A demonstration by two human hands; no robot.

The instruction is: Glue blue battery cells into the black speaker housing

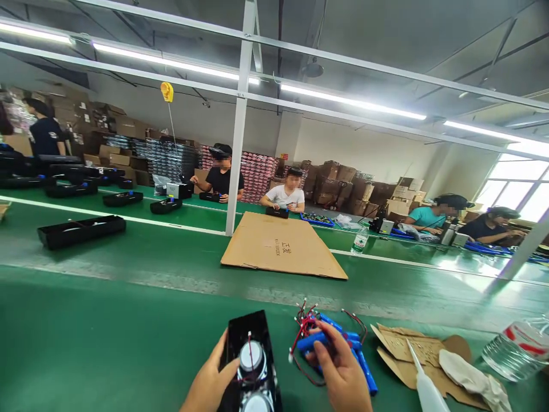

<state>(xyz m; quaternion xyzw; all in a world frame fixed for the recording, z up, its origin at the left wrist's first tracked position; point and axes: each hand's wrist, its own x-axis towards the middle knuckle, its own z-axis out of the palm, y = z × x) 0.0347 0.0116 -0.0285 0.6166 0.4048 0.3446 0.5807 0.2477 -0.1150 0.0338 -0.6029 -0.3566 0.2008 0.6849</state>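
Head view: the left hand [210,380] steadied a black speaker case [253,366] at its edge, two round drivers [252,359] facing up, while the right hand [338,372] closed on one blue battery [311,342] from a wired heap [343,343] on the green tabletop [107,343]. Right lay torn cardboard [412,355], a glue nozzle [422,383] and a bottle [514,349]. Beyond, a flat cardboard sheet [283,246]; four seated workers across.

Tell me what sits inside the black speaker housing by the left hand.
Inside the black speaker housing sit two round silver speaker drivers with a thin red wire across them. The left hand covers its left edge; the lower end is cut off by the picture.
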